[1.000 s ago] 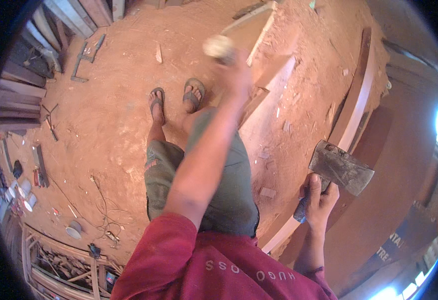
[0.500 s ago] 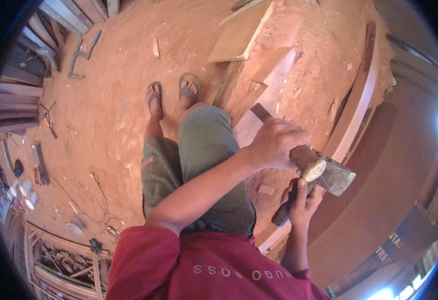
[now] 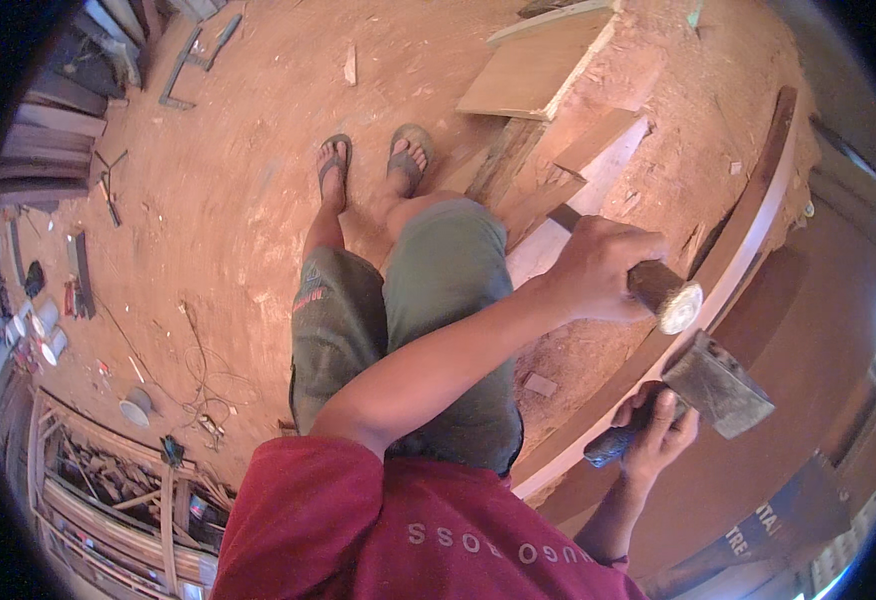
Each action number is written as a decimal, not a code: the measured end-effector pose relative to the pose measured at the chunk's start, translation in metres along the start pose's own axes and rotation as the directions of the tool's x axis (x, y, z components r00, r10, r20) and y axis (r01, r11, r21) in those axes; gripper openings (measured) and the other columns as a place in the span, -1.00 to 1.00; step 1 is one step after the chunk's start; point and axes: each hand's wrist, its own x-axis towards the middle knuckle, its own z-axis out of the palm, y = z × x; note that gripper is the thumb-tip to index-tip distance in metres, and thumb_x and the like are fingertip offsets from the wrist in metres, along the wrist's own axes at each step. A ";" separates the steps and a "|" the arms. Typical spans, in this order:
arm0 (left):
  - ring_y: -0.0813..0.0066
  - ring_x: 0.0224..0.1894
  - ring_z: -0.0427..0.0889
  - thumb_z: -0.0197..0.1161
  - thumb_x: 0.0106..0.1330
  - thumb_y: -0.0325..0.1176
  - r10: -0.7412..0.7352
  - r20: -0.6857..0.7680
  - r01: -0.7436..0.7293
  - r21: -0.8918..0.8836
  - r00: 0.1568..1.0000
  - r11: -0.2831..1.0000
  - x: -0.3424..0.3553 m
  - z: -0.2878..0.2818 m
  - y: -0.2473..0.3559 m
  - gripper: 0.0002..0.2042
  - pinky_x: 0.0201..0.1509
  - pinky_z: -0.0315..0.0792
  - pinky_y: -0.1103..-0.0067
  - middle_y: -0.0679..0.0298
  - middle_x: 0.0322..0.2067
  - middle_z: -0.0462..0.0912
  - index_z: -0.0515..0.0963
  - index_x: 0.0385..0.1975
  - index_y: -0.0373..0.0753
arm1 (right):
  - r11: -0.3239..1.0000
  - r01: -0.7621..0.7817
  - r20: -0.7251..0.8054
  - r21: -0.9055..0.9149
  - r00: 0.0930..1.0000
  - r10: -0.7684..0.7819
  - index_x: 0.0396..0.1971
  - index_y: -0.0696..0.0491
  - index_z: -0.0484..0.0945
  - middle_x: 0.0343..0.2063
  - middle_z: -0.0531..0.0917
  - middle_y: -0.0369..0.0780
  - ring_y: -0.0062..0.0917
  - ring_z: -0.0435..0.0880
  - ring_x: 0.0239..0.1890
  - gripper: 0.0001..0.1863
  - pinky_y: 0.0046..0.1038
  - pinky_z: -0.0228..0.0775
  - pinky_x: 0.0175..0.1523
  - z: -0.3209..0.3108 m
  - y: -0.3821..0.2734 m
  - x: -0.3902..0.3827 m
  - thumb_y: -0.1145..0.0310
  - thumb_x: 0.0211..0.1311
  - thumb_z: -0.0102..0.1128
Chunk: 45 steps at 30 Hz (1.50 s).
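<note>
My left arm reaches across my lap, and my left hand (image 3: 603, 268) is wrapped around a chisel (image 3: 666, 297). The chisel's worn wooden handle end, with a pale battered cap, points toward my right side. Its dark flat blade shows past my knuckles, over a wooden plank (image 3: 608, 180); the tip's contact with the wood cannot be made out. Nearer to me on the right, my right hand (image 3: 661, 432) grips a short hatchet-like tool (image 3: 720, 385) with a dark grip and a broad steel head. That head stands a little apart from the chisel's end.
A long curved timber (image 3: 758, 225) runs along my right. Beyond it stands a large brown panel (image 3: 648, 500). A plywood board (image 3: 538, 65) lies ahead. Timber stacks (image 3: 48, 150), a metal clamp (image 3: 198, 60), white containers (image 3: 43, 320) and cables (image 3: 203, 375) are on the left.
The hatchet-like tool's head has moved away from the chisel's end, which it overlapped before, opening a gap. Both hands sit farther right in the picture, and the whole view has shifted.
</note>
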 end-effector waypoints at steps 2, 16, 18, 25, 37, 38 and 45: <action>0.18 -0.55 0.59 0.47 -0.33 -0.39 -0.008 -0.030 0.008 -0.018 1.000 1.000 0.004 -0.001 0.004 -0.68 -0.46 0.39 0.39 0.17 -0.60 0.53 0.48 -0.54 -0.20 | 0.998 0.052 0.004 -0.031 0.999 -0.052 -0.23 0.23 0.39 -0.56 0.54 -0.16 -0.52 0.52 -0.66 -0.72 -0.50 0.40 -0.59 -0.006 -0.008 0.001 0.27 0.47 0.04; 0.16 -0.56 0.60 0.48 -0.29 -0.38 -0.017 -0.009 0.017 -0.002 1.000 1.000 -0.003 0.003 -0.008 -0.70 -0.46 0.39 0.39 0.18 -0.63 0.54 0.48 -0.55 -0.19 | 0.560 0.401 0.309 -0.725 0.916 -0.256 -0.30 0.22 0.43 -0.46 0.49 -0.18 -0.46 0.49 -0.60 -0.63 -0.47 0.35 -0.53 0.003 -0.068 0.030 0.17 0.52 -0.10; 0.16 -0.56 0.60 0.48 -0.28 -0.38 -0.005 -0.069 0.005 0.008 0.998 1.000 0.004 -0.003 -0.010 -0.71 -0.47 0.39 0.38 0.18 -0.63 0.53 0.48 -0.56 -0.19 | 0.756 0.221 0.161 -0.616 0.975 -0.153 -0.32 0.20 0.43 -0.43 0.50 -0.18 -0.49 0.47 -0.59 -0.65 -0.49 0.34 -0.52 0.003 -0.083 0.020 0.18 0.51 -0.06; 0.13 -0.53 0.63 0.47 -0.23 -0.32 -0.035 0.009 0.034 0.053 0.999 0.998 -0.003 0.004 -0.012 -0.74 -0.46 0.43 0.33 0.16 -0.63 0.57 0.50 -0.58 -0.16 | 0.726 0.353 0.274 -0.590 0.934 -0.230 -0.35 0.18 0.43 -0.59 0.48 -0.31 -0.65 0.42 -0.63 -0.80 -0.56 0.31 -0.52 0.003 -0.044 0.028 0.37 0.45 0.08; 0.19 -0.56 0.61 0.53 -0.33 -0.33 -0.009 0.014 0.008 0.087 1.000 0.996 -0.016 -0.005 0.016 -0.65 -0.49 0.40 0.40 0.18 -0.61 0.54 0.50 -0.54 -0.20 | 0.915 0.318 0.076 -0.248 0.948 -0.309 -0.18 0.25 0.37 -0.53 0.55 -0.12 -0.53 0.54 -0.64 -0.71 -0.57 0.42 -0.57 -0.001 -0.057 0.007 0.27 0.47 0.04; 0.19 -0.56 0.60 0.53 -0.33 -0.33 -0.019 0.012 0.018 0.076 1.000 0.997 -0.018 -0.007 0.014 -0.66 -0.49 0.40 0.40 0.18 -0.61 0.54 0.50 -0.54 -0.20 | 0.925 0.305 0.074 -0.228 0.952 -0.296 -0.18 0.25 0.40 -0.51 0.58 -0.14 -0.54 0.56 -0.61 -0.69 -0.55 0.44 -0.53 0.000 -0.058 0.006 0.24 0.46 0.06; 0.15 -0.58 0.62 0.44 -0.22 -0.31 -0.029 -0.051 0.031 0.037 0.998 0.999 -0.021 -0.011 0.005 -0.73 -0.51 0.43 0.34 0.18 -0.65 0.54 0.47 -0.57 -0.17 | 0.837 0.492 0.144 -0.239 0.870 -0.471 -0.25 0.24 0.41 -0.54 0.53 -0.19 -0.56 0.51 -0.61 -0.73 -0.52 0.39 -0.54 -0.004 -0.053 0.006 0.28 0.46 0.05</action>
